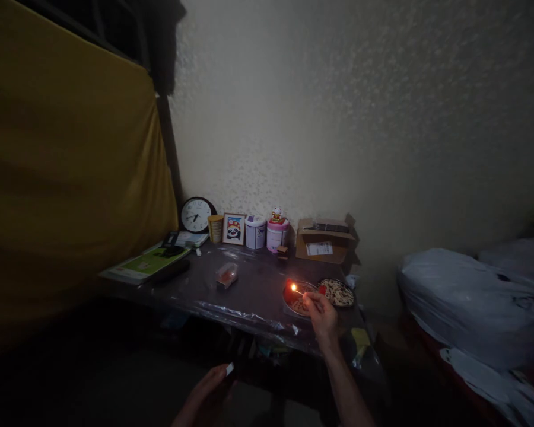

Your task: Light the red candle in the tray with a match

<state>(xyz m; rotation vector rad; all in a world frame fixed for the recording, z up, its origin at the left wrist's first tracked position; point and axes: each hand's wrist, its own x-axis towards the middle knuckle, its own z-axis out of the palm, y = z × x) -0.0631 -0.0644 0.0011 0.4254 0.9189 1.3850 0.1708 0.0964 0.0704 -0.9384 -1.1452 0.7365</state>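
Dim table (pixel 249 290), two plates (pixel 338 292), right hand (pixel 323 313) pinching one lit match (pixel 296 290), left hand (pixel 211 385) gripping one matchbox (pixel 229 369)

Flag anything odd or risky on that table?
Right hand holds a lit match over a plate, beside a dish heaped with what look like matchsticks. Open flame that close stands out.

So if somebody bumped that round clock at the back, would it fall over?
Probably easily. The clock stands on its rim, leaning against the wall, so a nudge might roll or tip it. Its face looks glassy, so it could crack. It seems light for its size.
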